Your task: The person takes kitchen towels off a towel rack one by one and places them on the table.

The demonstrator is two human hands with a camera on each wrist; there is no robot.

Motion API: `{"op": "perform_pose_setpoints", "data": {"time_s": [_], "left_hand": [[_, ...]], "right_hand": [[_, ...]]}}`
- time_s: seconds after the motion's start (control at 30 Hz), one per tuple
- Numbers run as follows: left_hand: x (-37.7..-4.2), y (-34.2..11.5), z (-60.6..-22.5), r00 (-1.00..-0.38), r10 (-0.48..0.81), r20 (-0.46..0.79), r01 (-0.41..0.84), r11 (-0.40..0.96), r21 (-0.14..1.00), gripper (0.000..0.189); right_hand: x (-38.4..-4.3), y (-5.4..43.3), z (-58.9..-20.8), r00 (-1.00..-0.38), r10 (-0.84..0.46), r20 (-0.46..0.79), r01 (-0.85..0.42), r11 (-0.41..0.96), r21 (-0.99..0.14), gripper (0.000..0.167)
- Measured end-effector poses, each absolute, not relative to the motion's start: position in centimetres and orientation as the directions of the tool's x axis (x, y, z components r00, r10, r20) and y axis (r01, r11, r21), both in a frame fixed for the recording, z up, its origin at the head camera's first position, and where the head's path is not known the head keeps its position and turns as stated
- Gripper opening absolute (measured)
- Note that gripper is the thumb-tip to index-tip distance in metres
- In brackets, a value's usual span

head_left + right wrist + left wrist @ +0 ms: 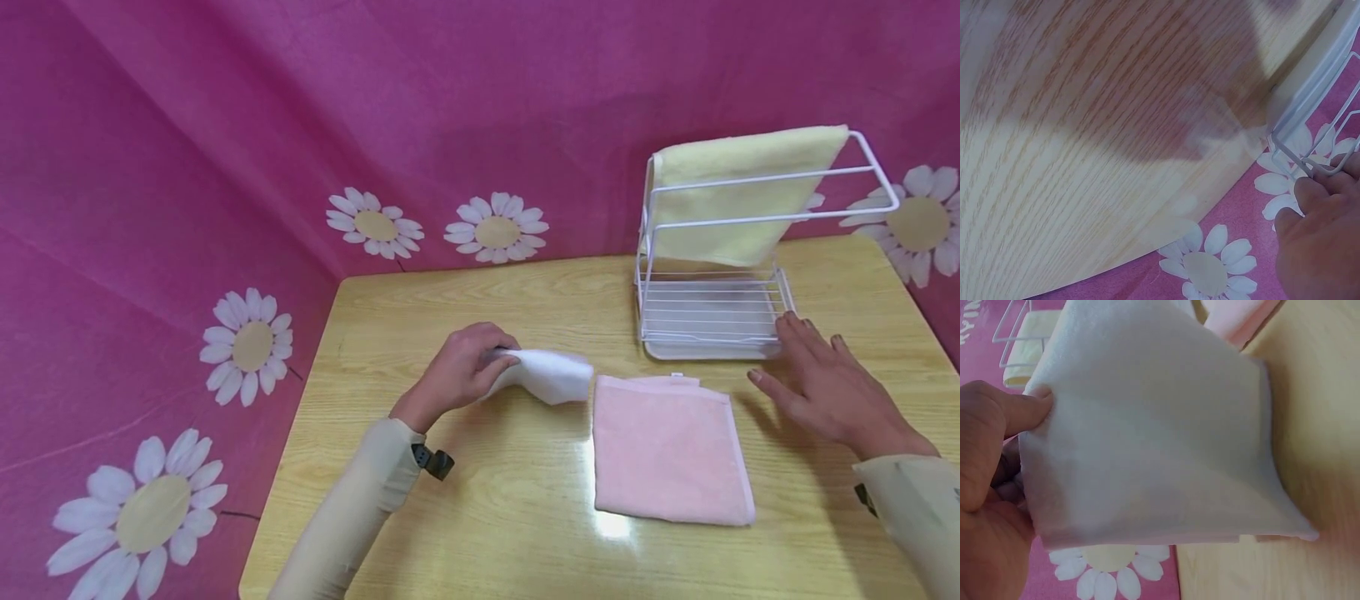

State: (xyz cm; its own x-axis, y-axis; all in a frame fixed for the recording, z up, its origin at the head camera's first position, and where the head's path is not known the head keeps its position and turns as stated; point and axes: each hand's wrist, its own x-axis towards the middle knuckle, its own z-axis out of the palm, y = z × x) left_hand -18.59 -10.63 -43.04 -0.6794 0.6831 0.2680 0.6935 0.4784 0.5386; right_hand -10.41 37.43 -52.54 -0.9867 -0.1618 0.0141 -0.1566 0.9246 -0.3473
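Observation:
My left hand (461,371) pinches a folded white cloth (555,379) by its edge, holding it over the table to the left of a pink towel (669,454). In the left wrist view the thumb presses on the near face of the cloth (1147,437), and the other fingertips are partly hidden behind it. My right hand (836,396) is stretched out with straight fingers, its fingertips at the right front corner of a white wire rack (712,350). The pink towel lies folded flat in front of that rack.
A pale yellow towel (742,192) hangs over the rack's upper bars, which stick out to the right. The wooden table (390,317) ends against a magenta curtain (450,100) printed with white daisies, at the back and left.

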Motion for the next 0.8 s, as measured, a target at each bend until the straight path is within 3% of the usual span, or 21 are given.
{"op": "perform_pose_setpoints", "data": {"time_s": [0.23,0.43,0.8], "left_hand": [[-16.4,-11.2,-44.1,-0.636,0.716,0.289,0.723,0.421,0.548,0.011],[-14.3,-11.7,-45.0,-0.547,0.766,0.339,0.798,0.354,0.488,0.011],[-11.0,-11.7,-47.4,-0.445,0.857,0.261,0.861,0.330,0.387,0.014]], "right_hand": [[-10.4,37.3,-52.4,-0.987,-0.158,0.006,-0.150,0.926,-0.348,0.090],[-10.5,37.3,-52.3,-0.986,-0.166,0.004,-0.157,0.922,-0.355,0.089],[-10.3,37.6,-52.5,-0.983,-0.182,0.018,-0.176,0.917,-0.358,0.087]]}}
